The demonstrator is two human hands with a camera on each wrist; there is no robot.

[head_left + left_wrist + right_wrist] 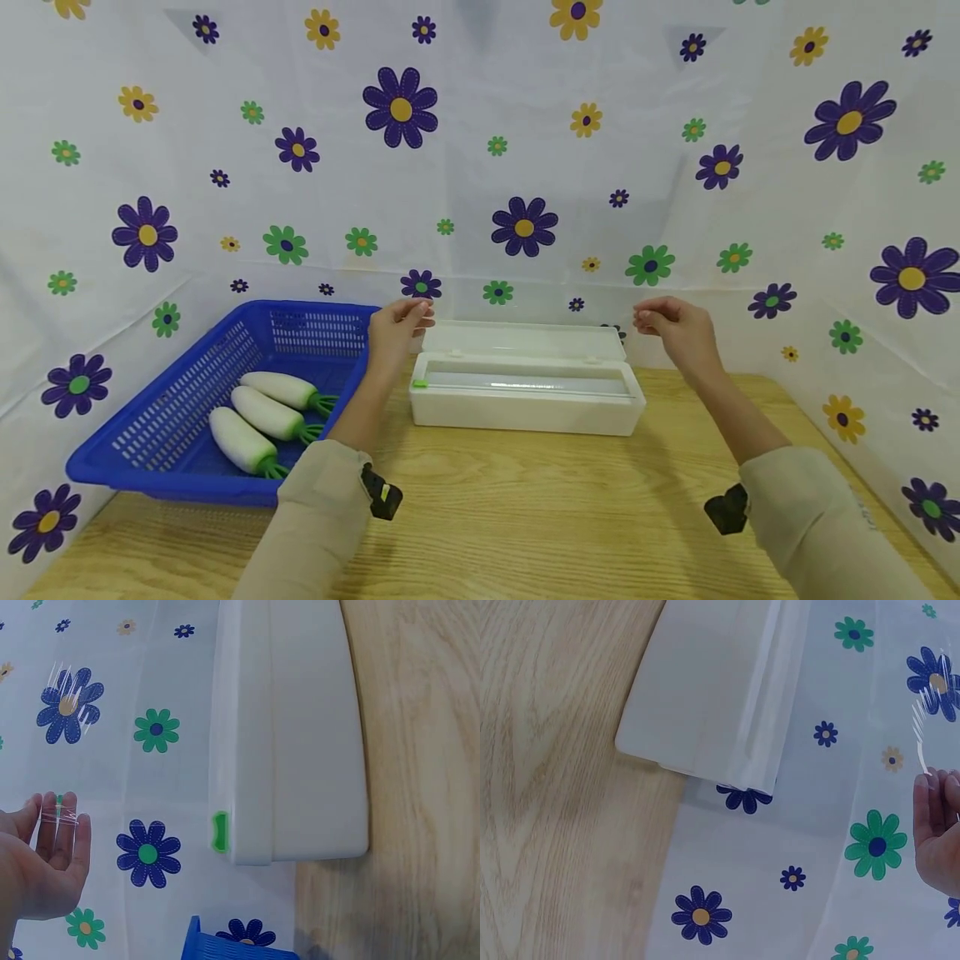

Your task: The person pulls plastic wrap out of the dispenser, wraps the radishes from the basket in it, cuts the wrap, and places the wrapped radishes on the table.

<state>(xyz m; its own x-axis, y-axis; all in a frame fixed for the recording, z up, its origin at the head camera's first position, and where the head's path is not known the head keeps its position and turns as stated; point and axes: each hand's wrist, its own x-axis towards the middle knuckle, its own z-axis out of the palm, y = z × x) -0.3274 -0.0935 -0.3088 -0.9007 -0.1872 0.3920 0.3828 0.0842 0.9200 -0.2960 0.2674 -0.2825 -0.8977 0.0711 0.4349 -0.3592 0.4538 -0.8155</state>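
Observation:
Both hands are raised at about equal height, apart from each other, at either end of a long white cling film dispenser (525, 414). My left hand (392, 333) pinches one edge of a clear sheet of cling film (71, 694) between thumb and fingers. The other edge is pinched by my right hand (682, 333); bright glints on the film show in the right wrist view. In the head view the sheet itself hardly shows. The dispenser's lid (525, 340) stands open at the back, with a shiny roll (517, 382) inside and a green slider (420, 384) at its left end.
A blue plastic basket (135, 479) sits at the left, close to my left forearm. In it lie three white radishes (268, 412) with green stems. Behind the wooden table (525, 517) hangs a white flowered sheet (465, 192), which also covers both sides.

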